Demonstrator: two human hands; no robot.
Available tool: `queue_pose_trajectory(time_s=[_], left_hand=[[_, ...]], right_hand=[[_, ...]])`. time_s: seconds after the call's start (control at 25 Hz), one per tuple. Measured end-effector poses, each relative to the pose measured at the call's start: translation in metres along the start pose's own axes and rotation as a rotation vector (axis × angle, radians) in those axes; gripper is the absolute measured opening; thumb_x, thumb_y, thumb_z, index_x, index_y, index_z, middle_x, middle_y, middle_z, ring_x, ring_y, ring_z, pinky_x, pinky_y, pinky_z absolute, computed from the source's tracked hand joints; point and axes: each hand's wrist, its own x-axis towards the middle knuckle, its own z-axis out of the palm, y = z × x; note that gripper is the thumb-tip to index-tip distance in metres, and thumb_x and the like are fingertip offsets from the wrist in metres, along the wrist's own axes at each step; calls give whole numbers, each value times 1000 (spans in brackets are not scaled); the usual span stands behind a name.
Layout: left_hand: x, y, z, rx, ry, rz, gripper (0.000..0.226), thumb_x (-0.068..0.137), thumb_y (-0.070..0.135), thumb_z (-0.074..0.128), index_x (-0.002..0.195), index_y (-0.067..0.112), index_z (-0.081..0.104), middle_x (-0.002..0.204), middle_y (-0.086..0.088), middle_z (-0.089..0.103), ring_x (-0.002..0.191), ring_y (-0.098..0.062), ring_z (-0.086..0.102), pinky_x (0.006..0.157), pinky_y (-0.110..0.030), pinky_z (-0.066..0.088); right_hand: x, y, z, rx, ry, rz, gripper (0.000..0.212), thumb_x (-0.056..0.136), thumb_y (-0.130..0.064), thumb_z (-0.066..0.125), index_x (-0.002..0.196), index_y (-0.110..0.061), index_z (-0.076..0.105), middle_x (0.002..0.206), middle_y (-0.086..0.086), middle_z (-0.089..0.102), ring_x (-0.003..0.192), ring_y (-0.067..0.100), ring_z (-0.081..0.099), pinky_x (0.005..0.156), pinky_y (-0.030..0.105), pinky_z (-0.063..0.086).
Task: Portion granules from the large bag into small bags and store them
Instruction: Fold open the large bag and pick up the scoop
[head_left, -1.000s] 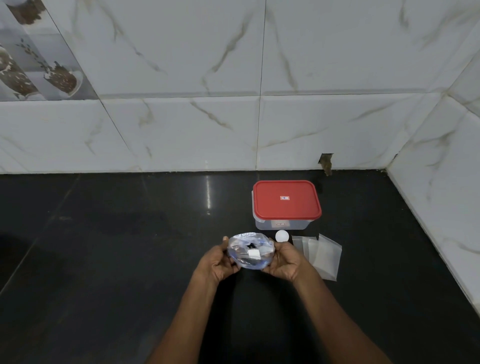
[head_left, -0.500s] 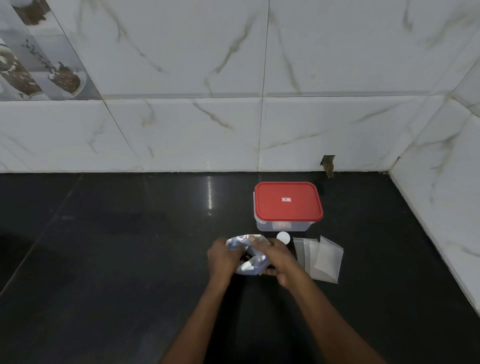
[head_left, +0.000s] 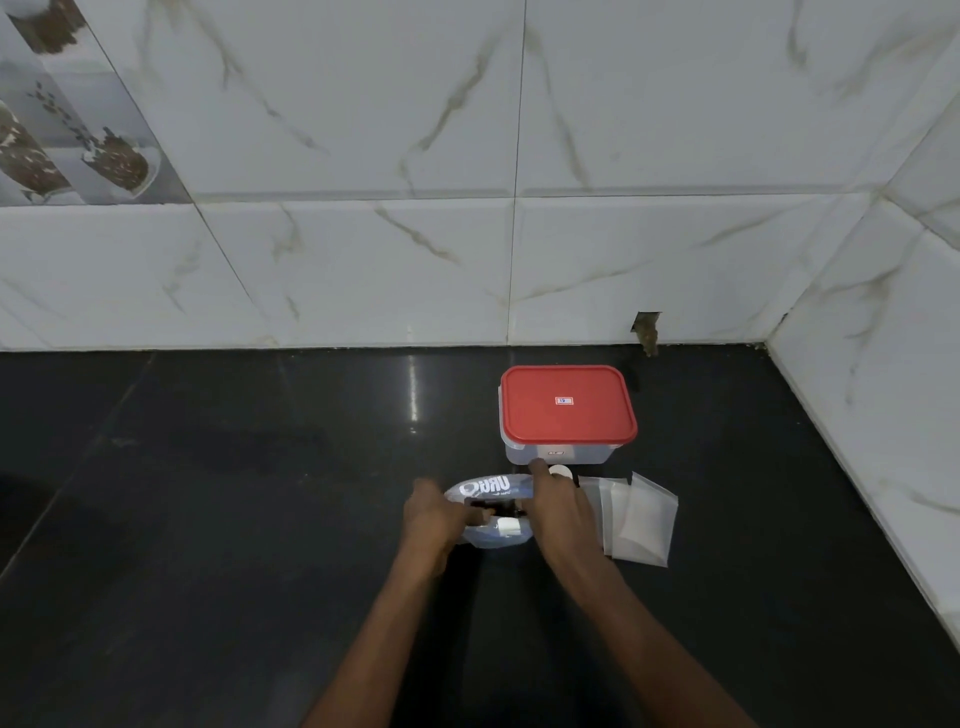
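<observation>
Gripping large bag (head_left: 491, 512) from both sides, low centre of black counter (head_left: 208, 519). Left hand (head_left: 434, 519) closed on bag's left edge, right hand (head_left: 561, 512) closed on its right edge, fingers curled over top. Bag: translucent blue-white plastic, crumpled, white "URU" lettering w/ round logo on far-side panel, small white label patch near front. Dark opening btwn the hands, mouth facing up toward camera; contents dark, granules not resolvable. Long axis running left-right, roughly parallel to back wall; lettering reads upside down from this view, so printed top points toward the person. Bottom of bag seems resting on counter, can't confirm contact.

Just right of right hand: small bags (head_left: 636, 519), frosted clear, flat, overlapping in a fan, lying on counter; count unclear, approx. three. Behind bag, twd wall: clear box (head_left: 558, 454) w/ red lid (head_left: 566, 405) shut on it, small sticker at lid centre. Small white round cap-like item (head_left: 561, 472) btwn box front and right-hand fingertips, partly hidden. Marble-look wall tiles (head_left: 363, 260) behind and on right side.
</observation>
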Motion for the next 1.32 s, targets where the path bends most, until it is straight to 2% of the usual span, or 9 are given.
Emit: queue_pose_trajectory(time_s=[0.16, 0.28, 0.44, 0.6, 0.84, 0.92, 1.08, 1.24, 1.32], left_hand=[[-1, -15, 0, -188, 145, -37, 9, 81, 5, 79, 80, 6, 70, 77, -14, 72, 70, -27, 70, 71, -48, 64], [2, -17, 5, -303, 79, -114, 9, 87, 5, 73, 79, 6, 71, 87, -24, 74, 78, -37, 74, 75, -58, 62], [-1, -4, 8, -293, 2, -103, 1, 89, 4, 69, 89, 4, 68, 89, -20, 73, 77, -31, 71, 65, -42, 62], [-6, 9, 1, -416, -136, -190, 20, 97, -4, 58, 79, 2, 63, 69, -16, 68, 59, -25, 65, 48, -29, 56], [10, 12, -8, -718, -308, -576, 24, 99, -11, 38, 88, -4, 58, 83, -20, 60, 75, -30, 57, 39, -36, 56], [17, 8, -11, -728, -349, -640, 28, 100, -10, 33, 86, -7, 56, 82, -22, 62, 77, -32, 56, 49, -38, 57], [27, -1, -17, -681, -385, -668, 20, 78, -9, 40, 79, -4, 59, 62, -19, 66, 68, -31, 59, 69, -41, 40], [26, -5, -16, -675, -451, -614, 15, 70, 18, 51, 68, 9, 63, 63, -8, 61, 66, -23, 50, 66, -30, 30], [25, -8, -13, -632, -410, -496, 6, 80, 14, 59, 76, 15, 63, 62, -2, 63, 60, -17, 51, 58, -26, 31]], right_hand=[[1, 8, 10, 75, -3, 41, 16, 98, -21, 48, 103, -13, 62, 96, 4, 67, 89, 20, 63, 77, 32, 52], [4, 9, 12, 245, 45, 91, 20, 96, -23, 57, 87, -11, 70, 79, 1, 65, 77, 17, 59, 66, 29, 44], [7, 4, 9, 565, 84, 208, 12, 92, -9, 59, 86, -8, 69, 86, 6, 71, 76, 18, 63, 66, 35, 52], [6, 7, -7, 1139, -229, 457, 15, 92, 7, 54, 96, -4, 63, 88, 17, 70, 72, 26, 66, 64, 37, 56], [8, 16, -10, 1327, -545, 584, 22, 97, 5, 44, 99, 0, 65, 80, 13, 74, 74, 26, 70, 83, 44, 53], [9, 19, -11, 1332, -594, 613, 22, 96, 4, 44, 95, 1, 67, 78, 14, 75, 69, 25, 73, 83, 42, 52], [17, 26, -2, 1403, -556, 712, 24, 98, -6, 45, 90, -4, 67, 77, 14, 75, 72, 27, 73, 82, 40, 47], [20, 21, 0, 1546, -526, 804, 36, 87, -33, 67, 77, 1, 74, 87, 19, 74, 85, 34, 68, 77, 42, 50], [18, 18, 1, 1493, -503, 708, 12, 84, -16, 69, 77, -6, 71, 84, 12, 72, 81, 28, 66, 70, 35, 50]])
